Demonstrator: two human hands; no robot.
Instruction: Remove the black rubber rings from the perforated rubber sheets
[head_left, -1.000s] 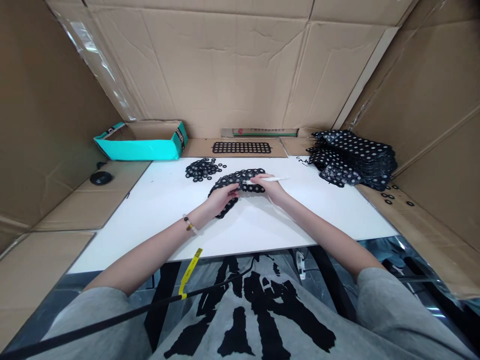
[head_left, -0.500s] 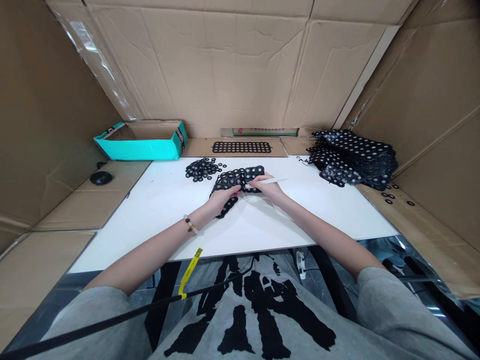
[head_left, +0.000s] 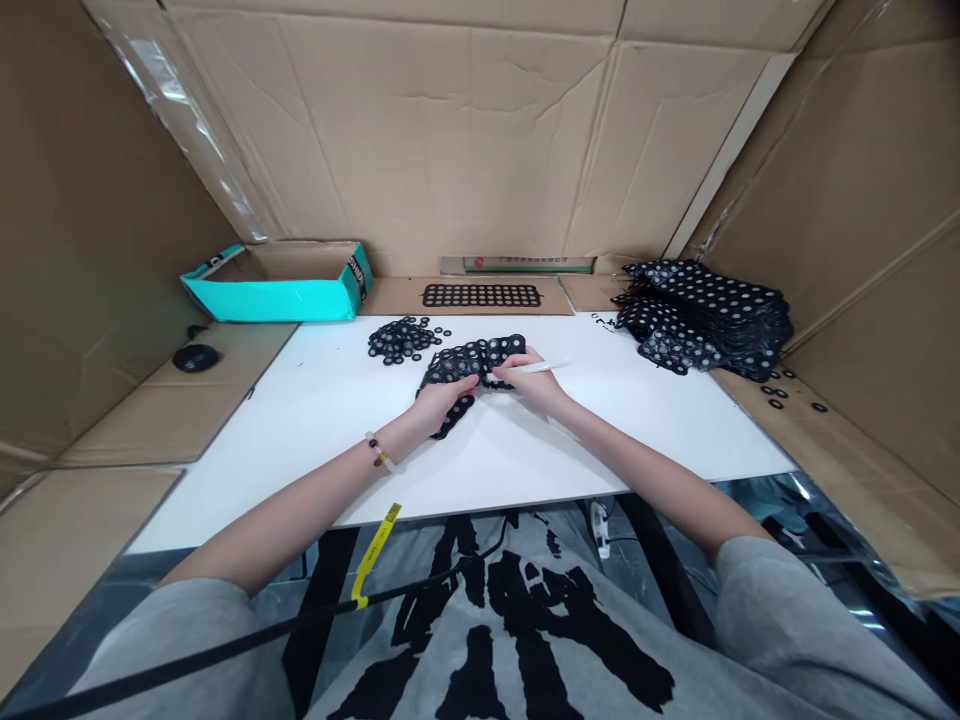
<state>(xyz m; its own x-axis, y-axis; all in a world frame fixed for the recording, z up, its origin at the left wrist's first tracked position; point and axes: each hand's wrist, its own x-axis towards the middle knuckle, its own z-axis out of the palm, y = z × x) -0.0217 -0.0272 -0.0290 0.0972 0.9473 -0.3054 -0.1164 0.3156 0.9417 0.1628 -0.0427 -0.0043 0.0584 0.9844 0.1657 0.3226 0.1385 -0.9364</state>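
A black perforated sheet [head_left: 459, 362] with rows of round holes lies over the white tabletop, bent near its middle. My left hand [head_left: 444, 402] is closed on its near left part, thumb on top; a strip of the sheet sticks out below the fingers. Between the fingers of my right hand [head_left: 529, 378] is a slim white pen-like tool [head_left: 538, 367], its tip at the sheet's bend and its back end pointing right. What the tip touches is too small to make out. Beyond the left hand sits a pile of small black rings [head_left: 397, 341].
At the right rear stands a tall stack of black perforated sheets [head_left: 716, 310], with loose rings [head_left: 776, 404] beside it. One flat perforated sheet [head_left: 481, 296] lies at the back on cardboard. A turquoise box [head_left: 277, 300] and a black round object [head_left: 196, 358] are at left. Cardboard walls surround the white tabletop [head_left: 300, 420].
Both hands keep their hold, with the tool tip still at the bend. The whole view has shifted very slightly; the tool's angle looks a little different.
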